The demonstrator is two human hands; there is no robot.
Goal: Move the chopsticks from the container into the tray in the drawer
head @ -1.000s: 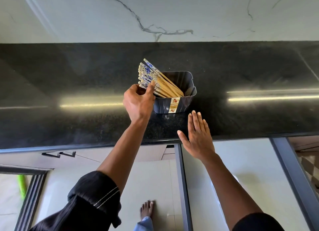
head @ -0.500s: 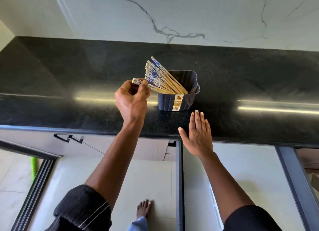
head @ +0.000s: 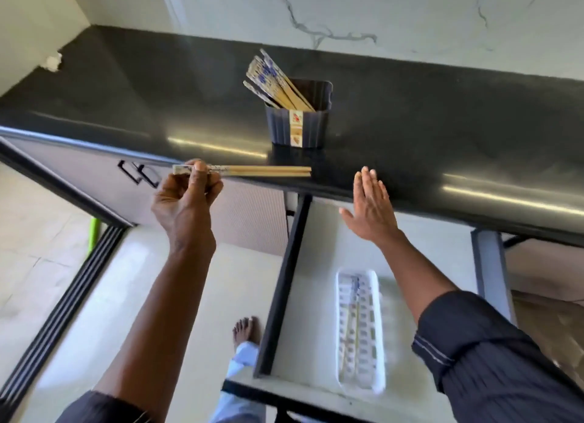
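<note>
Head view: left hand [head: 186, 201] pinched on a pair of chopsticks [head: 252, 170] near their patterned ends, fingers [head: 199, 169] clamped around both sticks, held level out over the front edge of the black counter [head: 442, 122], tips pointing to the right. Right hand [head: 371, 207] flat and empty, fingers spread apart, hovering at the counter edge above the open drawer [head: 278, 283]. More chopsticks left leaning in the dark ribbed container [head: 297, 125], standing upright on the counter, well apart from the lifted pair. Down in the drawer, a white slotted tray [head: 377, 343] lying lengthwise, with what looks like a pair or so already inside; blurred, so exact count unclear. A bare foot [head: 246, 327] visible on the floor beside the drawer.

Step in hand, by the look of it: carrying a picked pair from container toward tray. Next move likely calls for swinging the pair rightward and down, turning it to match the tray's long axis, then lowering and releasing inside the tray walls.
</note>
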